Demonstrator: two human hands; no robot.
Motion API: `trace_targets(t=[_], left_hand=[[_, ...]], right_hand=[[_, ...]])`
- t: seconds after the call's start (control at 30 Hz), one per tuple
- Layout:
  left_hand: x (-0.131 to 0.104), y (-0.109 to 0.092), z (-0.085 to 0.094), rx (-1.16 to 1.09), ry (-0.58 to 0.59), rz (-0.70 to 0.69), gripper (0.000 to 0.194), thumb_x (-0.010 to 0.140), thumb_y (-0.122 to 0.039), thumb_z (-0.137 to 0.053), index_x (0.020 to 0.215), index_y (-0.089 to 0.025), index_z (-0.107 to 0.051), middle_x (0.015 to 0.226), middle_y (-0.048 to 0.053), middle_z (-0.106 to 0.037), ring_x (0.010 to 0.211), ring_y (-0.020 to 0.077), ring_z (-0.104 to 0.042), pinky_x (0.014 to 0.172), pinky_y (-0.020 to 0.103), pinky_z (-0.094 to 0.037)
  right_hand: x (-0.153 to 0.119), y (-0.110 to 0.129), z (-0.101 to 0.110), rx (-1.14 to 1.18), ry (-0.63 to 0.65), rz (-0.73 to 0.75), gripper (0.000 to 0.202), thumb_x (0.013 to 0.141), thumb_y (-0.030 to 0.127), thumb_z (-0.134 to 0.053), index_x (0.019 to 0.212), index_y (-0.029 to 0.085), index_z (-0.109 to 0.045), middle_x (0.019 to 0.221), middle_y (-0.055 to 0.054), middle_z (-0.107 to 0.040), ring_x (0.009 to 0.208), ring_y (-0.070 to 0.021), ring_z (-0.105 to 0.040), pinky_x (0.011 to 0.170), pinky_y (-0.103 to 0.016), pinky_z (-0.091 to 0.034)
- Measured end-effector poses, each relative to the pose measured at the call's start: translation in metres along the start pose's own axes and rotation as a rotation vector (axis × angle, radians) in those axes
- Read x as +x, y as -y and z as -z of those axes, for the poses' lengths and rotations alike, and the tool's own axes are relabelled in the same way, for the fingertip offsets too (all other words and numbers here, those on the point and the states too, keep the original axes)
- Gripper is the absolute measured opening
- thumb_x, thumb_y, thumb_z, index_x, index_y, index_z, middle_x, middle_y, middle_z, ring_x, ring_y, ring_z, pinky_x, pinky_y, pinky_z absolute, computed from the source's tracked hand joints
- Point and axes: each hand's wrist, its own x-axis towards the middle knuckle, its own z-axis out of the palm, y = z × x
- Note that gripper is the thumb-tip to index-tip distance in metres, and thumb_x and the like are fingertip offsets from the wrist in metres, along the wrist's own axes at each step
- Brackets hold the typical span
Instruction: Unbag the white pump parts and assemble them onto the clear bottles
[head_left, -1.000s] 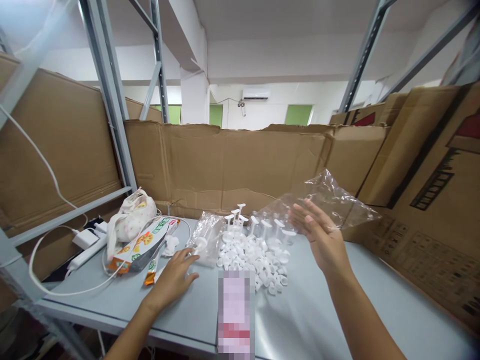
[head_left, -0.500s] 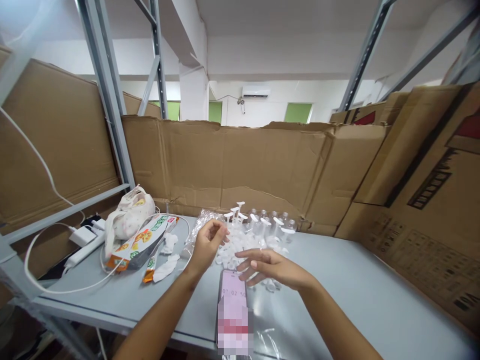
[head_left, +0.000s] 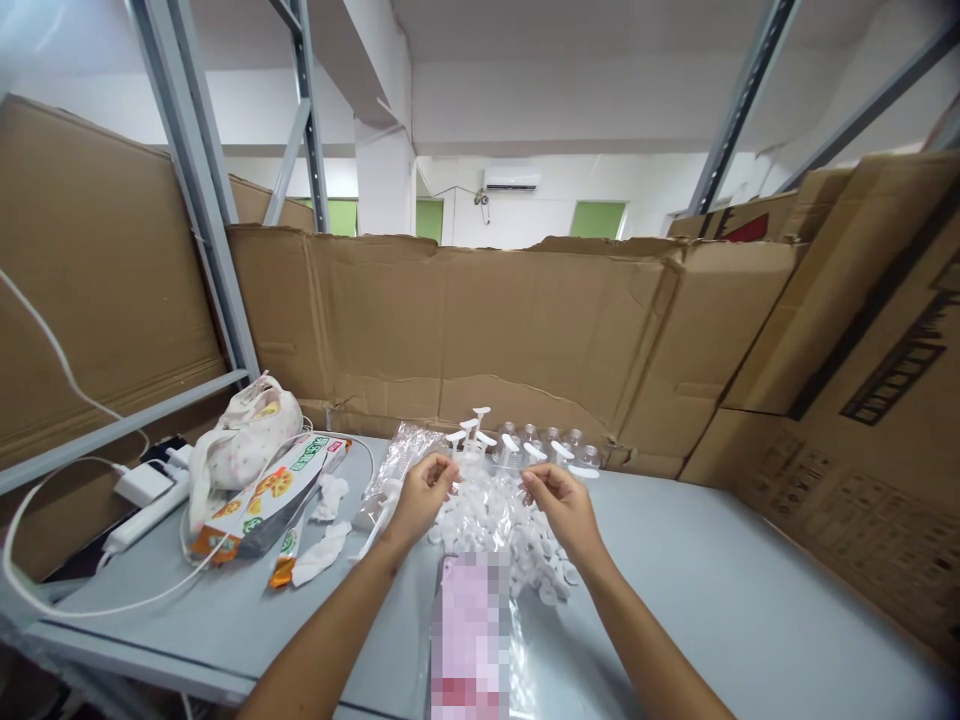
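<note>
My left hand (head_left: pixel 421 492) and my right hand (head_left: pixel 559 500) are both pinched shut on the top edge of a clear plastic bag (head_left: pixel 491 498), stretched between them. The bag hangs in front of a pile of small white plastic pieces (head_left: pixel 487 525) on the grey table (head_left: pixel 712 610). Behind the pile stand several small clear bottles with white tops (head_left: pixel 525 445). A phone (head_left: pixel 469 630) lies on the table just below my hands, between my forearms.
Another crumpled clear bag (head_left: pixel 401 455) lies left of the pile. Further left are a snack packet (head_left: pixel 259 495), a cloth pouch (head_left: pixel 240 445), tissue scraps (head_left: pixel 322 550) and a charger with white cable (head_left: pixel 139 485). Cardboard sheets (head_left: pixel 487 330) wall the table; metal shelf posts (head_left: pixel 199 190) rise at left.
My right hand brought the clear bag down from up at the right. My left hand lifted off the table. Both hands now meet over the pile, gripping the bag.
</note>
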Motion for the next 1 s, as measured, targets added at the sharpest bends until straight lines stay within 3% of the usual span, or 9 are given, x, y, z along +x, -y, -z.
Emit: trace_targets(t=[0.1,0.17,0.23,0.37,0.5,0.63,0.77,0.87,1.0], left_hand=[[-0.004,0.006,0.006,-0.016,0.175,0.109,0.041,0.074,-0.043,-0.063,0.103,-0.018,-0.051,0.081,0.003,-0.063,0.063,0.0132,-0.062,0.054,0.022,-0.044],[-0.008,0.007,0.008,0.032,0.309,0.179,0.037,0.072,-0.042,-0.065,0.095,-0.016,-0.055,0.078,0.004,-0.064,0.062,0.0137,-0.062,0.053,0.022,-0.044],[-0.011,0.008,0.007,0.079,0.346,0.207,0.03,0.07,-0.041,-0.066,0.079,-0.014,-0.056,0.072,0.004,-0.064,0.058,0.013,-0.061,0.051,0.022,-0.043],[-0.011,0.008,0.005,0.027,0.168,0.119,0.026,0.075,-0.04,-0.061,0.078,-0.015,-0.054,0.07,0.002,-0.062,0.057,0.0118,-0.06,0.051,0.022,-0.043],[-0.008,0.009,0.006,-0.038,0.054,0.026,0.025,0.079,-0.039,-0.057,0.085,-0.015,-0.053,0.07,0.001,-0.061,0.057,0.011,-0.059,0.05,0.021,-0.042],[-0.01,0.012,0.006,-0.054,0.116,0.071,0.034,0.078,-0.039,-0.058,0.103,-0.017,-0.051,0.079,0.002,-0.063,0.06,0.0123,-0.061,0.051,0.022,-0.044],[-0.013,0.015,0.002,0.007,0.243,0.168,0.025,0.073,-0.036,-0.063,0.084,-0.014,-0.056,0.073,0.004,-0.064,0.056,0.0123,-0.061,0.049,0.022,-0.044],[-0.012,0.016,0.001,-0.029,0.186,0.162,0.026,0.072,-0.038,-0.063,0.079,-0.014,-0.055,0.07,0.003,-0.063,0.053,0.0119,-0.06,0.048,0.022,-0.044],[-0.009,0.014,0.003,-0.129,0.087,0.15,0.031,0.071,-0.042,-0.064,0.081,-0.014,-0.053,0.075,0.004,-0.065,0.053,0.0123,-0.062,0.049,0.022,-0.045]], right_hand=[[0.002,-0.009,0.005,0.053,-0.065,-0.02,0.022,0.073,0.042,-0.067,0.073,0.02,-0.063,0.058,0.002,-0.058,0.05,-0.0121,-0.051,0.048,-0.025,-0.039],[0.003,-0.013,0.01,0.085,-0.131,-0.017,0.023,0.076,0.044,-0.064,0.078,0.02,-0.062,0.059,0.001,-0.06,0.05,-0.012,-0.053,0.047,-0.024,-0.039],[0.002,-0.014,0.015,0.125,-0.136,-0.011,0.03,0.082,0.048,-0.054,0.092,0.02,-0.061,0.066,-0.001,-0.064,0.053,-0.0136,-0.058,0.049,-0.025,-0.04],[-0.004,-0.012,0.019,0.12,0.124,-0.054,0.048,0.081,0.054,-0.052,0.115,0.021,-0.053,0.085,-0.007,-0.069,0.065,-0.019,-0.065,0.053,-0.029,-0.046],[-0.01,-0.012,0.016,-0.097,0.428,-0.158,0.039,0.072,0.047,-0.066,0.099,0.019,-0.063,0.078,-0.006,-0.069,0.068,-0.0207,-0.067,0.056,-0.03,-0.049],[-0.008,-0.015,0.016,-0.098,0.275,-0.102,0.032,0.075,0.047,-0.063,0.088,0.018,-0.065,0.074,-0.005,-0.068,0.063,-0.0194,-0.066,0.054,-0.029,-0.047],[-0.004,-0.014,0.021,0.001,0.089,-0.059,0.031,0.077,0.047,-0.061,0.089,0.018,-0.063,0.078,-0.006,-0.068,0.064,-0.0194,-0.066,0.056,-0.03,-0.048],[-0.004,-0.015,0.023,0.088,0.152,-0.091,0.038,0.082,0.045,-0.054,0.111,0.021,-0.055,0.097,-0.01,-0.067,0.075,-0.0209,-0.067,0.065,-0.035,-0.051],[-0.008,-0.022,0.021,0.113,0.355,-0.122,0.05,0.082,0.039,-0.054,0.129,0.027,-0.04,0.121,-0.013,-0.056,0.09,-0.0222,-0.065,0.074,-0.041,-0.051]])
